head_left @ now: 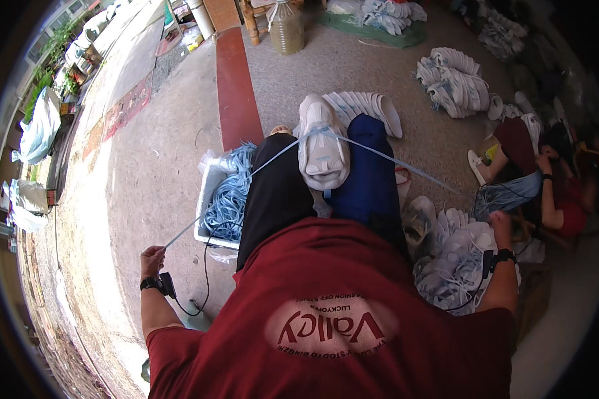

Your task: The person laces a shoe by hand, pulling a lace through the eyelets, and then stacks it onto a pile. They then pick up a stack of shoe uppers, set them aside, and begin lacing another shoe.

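Note:
A white sneaker (323, 163) rests between my knees, with a light blue shoelace (379, 153) threaded across its upper part. The lace's two ends stretch out tautly to either side. Out at the left, my left hand (153, 260) pinches one end between its fingertips. Far to the right, my right hand (502, 227) is closed, and the other stretch of lace runs toward it; the last bit at the fingers is hard to make out. Beside my left leg stands a white foam box (203, 199) heaped with loose blue laces (227, 199).
Beyond my knees lies a row of nested white shoe parts (369, 110). Near my right arm is a pile of white shoes (452, 259); another stack (452, 80) lies farther off. A co-worker's arm (550, 193) is at the right, by a blue lace bundle (509, 194).

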`<action>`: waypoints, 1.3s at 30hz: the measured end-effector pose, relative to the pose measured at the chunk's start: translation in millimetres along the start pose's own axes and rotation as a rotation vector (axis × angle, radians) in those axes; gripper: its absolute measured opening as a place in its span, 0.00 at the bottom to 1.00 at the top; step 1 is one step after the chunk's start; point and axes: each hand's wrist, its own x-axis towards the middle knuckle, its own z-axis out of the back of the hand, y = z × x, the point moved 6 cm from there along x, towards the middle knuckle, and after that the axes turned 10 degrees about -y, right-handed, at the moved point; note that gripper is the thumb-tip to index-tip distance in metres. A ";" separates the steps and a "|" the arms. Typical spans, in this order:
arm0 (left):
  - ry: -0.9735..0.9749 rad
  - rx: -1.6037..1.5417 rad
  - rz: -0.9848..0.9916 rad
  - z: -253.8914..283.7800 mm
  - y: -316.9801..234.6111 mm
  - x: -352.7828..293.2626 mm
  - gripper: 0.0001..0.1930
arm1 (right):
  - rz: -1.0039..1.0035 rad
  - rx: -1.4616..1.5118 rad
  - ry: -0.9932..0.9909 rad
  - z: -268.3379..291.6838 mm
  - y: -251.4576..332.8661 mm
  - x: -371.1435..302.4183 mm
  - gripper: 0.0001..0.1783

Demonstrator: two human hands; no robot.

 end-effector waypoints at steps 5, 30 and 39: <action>-0.062 0.118 0.041 55.4 32.9 -9.2 0.02 | -0.005 -0.084 -0.069 59.8 -82.6 -34.5 0.11; 1.061 -0.052 -0.231 -343.8 -266.2 -138.6 0.04 | 0.306 0.219 0.961 -241.4 372.9 38.6 0.06; 0.724 -0.117 -0.440 -399.9 -293.1 -114.2 0.03 | 0.238 0.679 0.204 -283.6 386.2 87.3 0.06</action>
